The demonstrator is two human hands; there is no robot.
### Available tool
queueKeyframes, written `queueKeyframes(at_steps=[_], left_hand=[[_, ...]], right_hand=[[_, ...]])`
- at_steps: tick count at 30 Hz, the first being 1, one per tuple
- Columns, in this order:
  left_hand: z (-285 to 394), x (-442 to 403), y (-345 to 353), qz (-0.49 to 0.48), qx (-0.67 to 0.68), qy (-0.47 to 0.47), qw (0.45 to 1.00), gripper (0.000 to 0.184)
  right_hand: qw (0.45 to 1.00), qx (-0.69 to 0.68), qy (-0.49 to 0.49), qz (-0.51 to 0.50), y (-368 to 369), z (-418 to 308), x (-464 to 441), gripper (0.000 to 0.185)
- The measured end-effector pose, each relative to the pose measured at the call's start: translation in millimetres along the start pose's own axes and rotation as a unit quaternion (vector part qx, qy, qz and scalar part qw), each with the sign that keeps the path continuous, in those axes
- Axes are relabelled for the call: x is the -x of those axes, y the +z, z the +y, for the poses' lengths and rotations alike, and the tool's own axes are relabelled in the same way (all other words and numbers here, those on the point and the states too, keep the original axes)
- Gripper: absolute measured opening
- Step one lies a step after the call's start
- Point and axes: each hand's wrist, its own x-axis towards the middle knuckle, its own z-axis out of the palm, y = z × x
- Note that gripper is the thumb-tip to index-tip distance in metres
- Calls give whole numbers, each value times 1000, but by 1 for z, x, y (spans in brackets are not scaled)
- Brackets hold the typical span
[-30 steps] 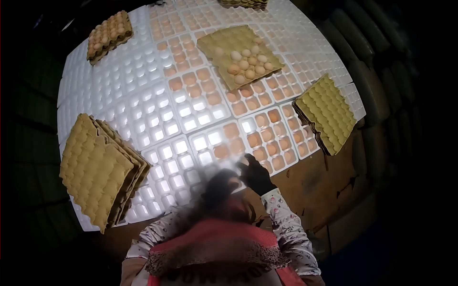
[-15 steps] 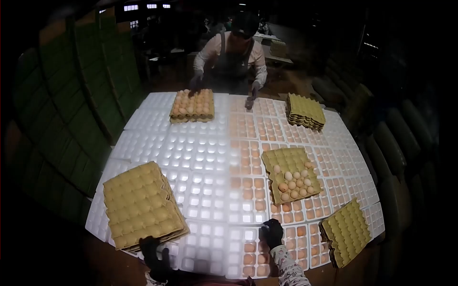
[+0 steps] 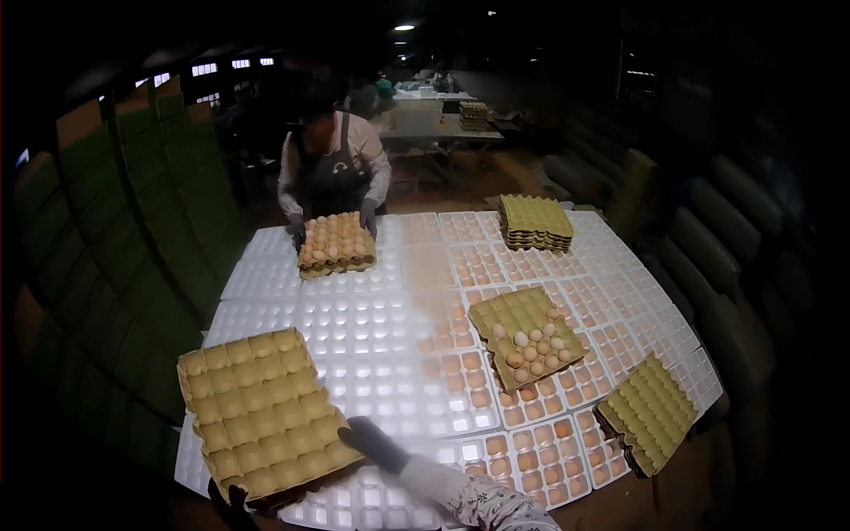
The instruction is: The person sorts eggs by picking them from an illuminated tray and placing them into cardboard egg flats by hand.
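Observation:
An empty pulp egg tray (image 3: 266,411), apparently topping a stack, lies tilted at the near left of the table. My left hand (image 3: 232,506), in a dark glove and partly hidden, is closed on its near left corner. At its right edge, my gloved right hand (image 3: 376,444) has its fingers pressed together against the rim. White plastic trays (image 3: 376,363) with square cells cover the table beneath. On the right, many cells of a plastic tray (image 3: 544,460) hold brown eggs.
A pulp tray partly filled with eggs (image 3: 534,345) rests right of centre. Stacks of pulp trays stand at the far right (image 3: 536,221) and near right (image 3: 651,416). Across the table a co-worker (image 3: 341,168) has both hands at a full egg tray (image 3: 336,243).
My right hand has moved left from the egg-filled cells to the pulp tray's right edge. The view has shifted. The co-worker now has both hands beside the full egg tray.

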Motion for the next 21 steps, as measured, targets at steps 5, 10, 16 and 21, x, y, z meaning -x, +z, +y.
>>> queueKeyframes(at_steps=[5,10,16,21], left_hand=[[102,-10,41,-170,259,41,950,50],[207,6,85,-327,285,36,900,54],[222,17,87,-391,209,1,896,47],[221,13,59,-306,132,-40,942,42]], right_hand=[[969,-179,30,168,-74,-47,110,50],[860,-143,-96,480,-169,22,245,38],[651,328,-194,656,-252,54,360,42],[770,125,-165,604,-363,107,347,35]])
